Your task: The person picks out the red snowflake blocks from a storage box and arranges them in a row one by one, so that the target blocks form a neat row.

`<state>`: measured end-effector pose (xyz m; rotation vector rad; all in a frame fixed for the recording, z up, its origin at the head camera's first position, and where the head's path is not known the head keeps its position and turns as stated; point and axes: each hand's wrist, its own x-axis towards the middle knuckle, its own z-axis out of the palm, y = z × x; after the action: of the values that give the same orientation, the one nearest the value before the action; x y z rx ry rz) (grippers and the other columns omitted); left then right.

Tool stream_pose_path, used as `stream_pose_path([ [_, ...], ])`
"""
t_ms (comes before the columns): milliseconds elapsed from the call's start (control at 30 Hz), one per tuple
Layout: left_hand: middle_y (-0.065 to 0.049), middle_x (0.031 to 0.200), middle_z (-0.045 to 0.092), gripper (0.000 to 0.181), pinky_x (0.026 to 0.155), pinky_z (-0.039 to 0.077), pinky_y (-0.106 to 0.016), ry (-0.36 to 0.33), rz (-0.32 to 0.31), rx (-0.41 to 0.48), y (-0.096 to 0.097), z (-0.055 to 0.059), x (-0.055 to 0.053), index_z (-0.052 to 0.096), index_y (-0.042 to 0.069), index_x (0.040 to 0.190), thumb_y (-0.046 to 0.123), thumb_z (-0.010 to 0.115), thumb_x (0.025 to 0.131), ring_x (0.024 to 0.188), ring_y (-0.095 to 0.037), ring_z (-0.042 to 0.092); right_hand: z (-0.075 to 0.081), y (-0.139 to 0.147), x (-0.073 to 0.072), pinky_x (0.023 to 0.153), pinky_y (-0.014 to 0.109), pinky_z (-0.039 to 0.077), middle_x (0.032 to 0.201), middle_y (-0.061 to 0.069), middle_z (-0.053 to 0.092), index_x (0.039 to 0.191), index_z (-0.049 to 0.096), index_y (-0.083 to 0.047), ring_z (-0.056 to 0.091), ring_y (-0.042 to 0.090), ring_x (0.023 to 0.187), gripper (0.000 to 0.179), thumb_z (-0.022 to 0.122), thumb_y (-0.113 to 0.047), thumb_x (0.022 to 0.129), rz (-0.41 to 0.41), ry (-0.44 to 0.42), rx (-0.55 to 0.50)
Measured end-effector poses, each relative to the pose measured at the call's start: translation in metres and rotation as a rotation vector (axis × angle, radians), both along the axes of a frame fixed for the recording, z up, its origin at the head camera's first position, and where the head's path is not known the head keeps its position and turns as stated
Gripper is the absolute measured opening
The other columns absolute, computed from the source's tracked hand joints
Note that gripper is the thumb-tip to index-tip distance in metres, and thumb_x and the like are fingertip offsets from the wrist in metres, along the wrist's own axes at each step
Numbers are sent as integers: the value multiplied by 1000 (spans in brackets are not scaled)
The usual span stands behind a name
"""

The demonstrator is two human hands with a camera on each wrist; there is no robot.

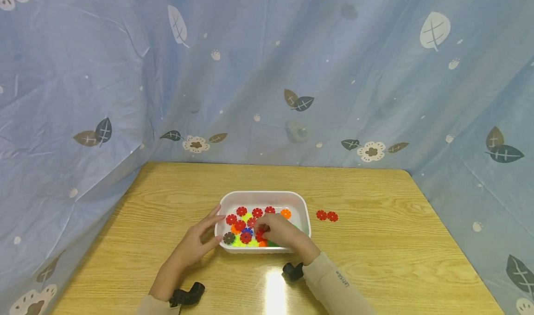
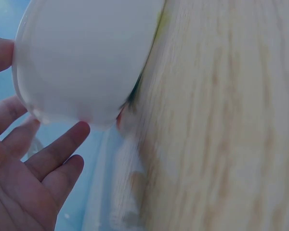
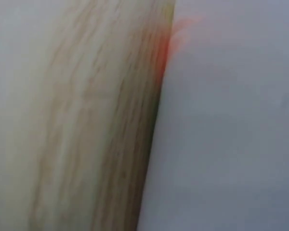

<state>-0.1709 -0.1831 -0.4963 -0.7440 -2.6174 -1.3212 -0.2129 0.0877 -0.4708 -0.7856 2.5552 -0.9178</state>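
A white plastic tray (image 1: pixel 306 213) holds several notched snowflake building discs in red, yellow, orange, blue, green and dark grey. My left hand (image 1: pixel 196 241) lies at the tray's left end, thumb and fingertips touching its rim. In the left wrist view, the fingers of that hand (image 2: pixel 29 178) are spread and fairly straight against the white wall. Inside the tray, my right hand (image 1: pixel 279 229) has its fingers bent down and pinches a red snowflake disc (image 1: pixel 259 236). The right wrist view shows the tray wall (image 3: pixel 226 134) but no fingers.
Two red discs (image 1: pixel 327 215) lie side by side on the wooden table (image 1: pixel 375 241), right of the tray. A blue patterned cloth (image 1: pixel 250 73) hangs behind and at both sides. Black wrist mounts (image 1: pixel 187 294) sit on both forearms.
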Motion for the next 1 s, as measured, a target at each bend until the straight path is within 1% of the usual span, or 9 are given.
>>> stream_pose_path([
  [133,-4,156,28,48,102,42,-47,-9,3,-1,0,0,0,53,11,133,16,67,88,139,-31,34,2,1,0,71,19,52,84,-4,65,91,68,-13,57,7,77,19,62,4,86,-31,-39,-62],
  [267,-4,156,27,48,102,43,-46,-16,2,-2,0,-1,-1,53,11,134,17,67,88,139,-31,34,4,2,0,71,20,51,85,-2,65,93,69,-11,58,9,77,17,62,3,86,-60,-48,-105],
  [367,-4,156,27,48,102,43,-45,-17,1,-1,-1,-2,-1,53,11,134,17,67,88,138,-31,34,3,4,-1,67,21,53,87,-1,66,96,71,-12,59,10,76,19,62,1,86,-84,-57,-138],
  [467,-3,156,28,48,103,42,-45,-19,3,0,-1,-3,-1,53,11,134,16,67,88,139,-31,33,1,5,-3,69,23,54,90,-2,66,99,72,-13,60,11,79,21,62,0,86,-104,-31,-164],
  [600,-3,156,28,48,104,41,-46,-20,4,0,-1,-3,-1,53,11,134,17,67,88,140,-30,33,2,7,-4,77,27,55,94,0,69,103,72,-12,62,14,85,22,62,-2,86,-123,42,-184],
  [700,-3,156,27,48,103,41,-48,-17,5,-5,-1,-2,-1,53,11,134,17,67,89,140,-31,33,3,8,-4,78,28,56,100,2,70,105,72,-10,63,16,88,24,63,-1,85,-141,54,-212],
  [833,-3,156,28,48,103,41,-49,-11,11,-13,-1,-1,-1,53,11,134,18,67,88,139,-31,33,5,9,-5,78,27,56,106,4,70,109,70,-9,63,17,92,26,64,-2,85,-170,34,-285],
  [933,-3,156,29,48,104,39,-48,-10,16,-15,-1,-2,-1,54,12,133,18,68,88,139,-31,33,5,10,-6,78,24,54,107,5,69,111,70,-9,61,16,92,26,66,-3,85,-197,15,-359],
  [1000,-3,156,29,48,106,36,-48,-17,17,-13,-1,-3,-1,54,12,133,18,68,88,140,-30,32,5,12,-6,81,23,53,110,7,69,113,68,-6,61,19,94,28,66,-3,85,-210,-5,-420],
])
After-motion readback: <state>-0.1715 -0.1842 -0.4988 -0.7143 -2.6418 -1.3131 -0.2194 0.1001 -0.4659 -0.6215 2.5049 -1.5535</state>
